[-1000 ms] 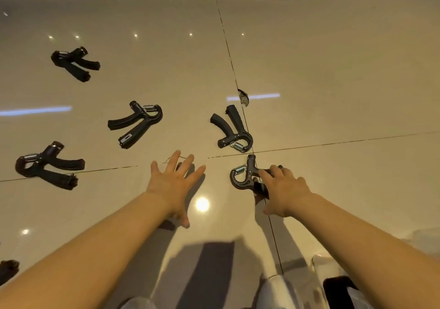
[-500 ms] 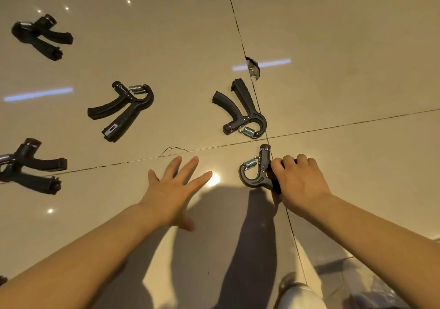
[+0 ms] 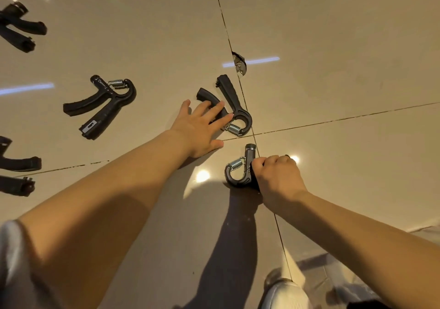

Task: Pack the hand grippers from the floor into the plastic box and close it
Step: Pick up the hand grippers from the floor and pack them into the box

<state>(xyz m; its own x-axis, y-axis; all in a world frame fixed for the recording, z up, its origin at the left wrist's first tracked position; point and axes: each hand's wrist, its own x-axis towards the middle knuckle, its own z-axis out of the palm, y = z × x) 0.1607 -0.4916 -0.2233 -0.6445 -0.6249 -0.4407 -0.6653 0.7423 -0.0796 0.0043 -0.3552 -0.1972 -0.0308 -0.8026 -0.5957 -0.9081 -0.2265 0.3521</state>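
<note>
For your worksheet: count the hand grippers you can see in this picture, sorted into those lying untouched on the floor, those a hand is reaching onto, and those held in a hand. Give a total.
Untouched on the floor: 3
Under the left hand's straight fingers: 1
Gripped by the right hand: 1
Total: 5
</note>
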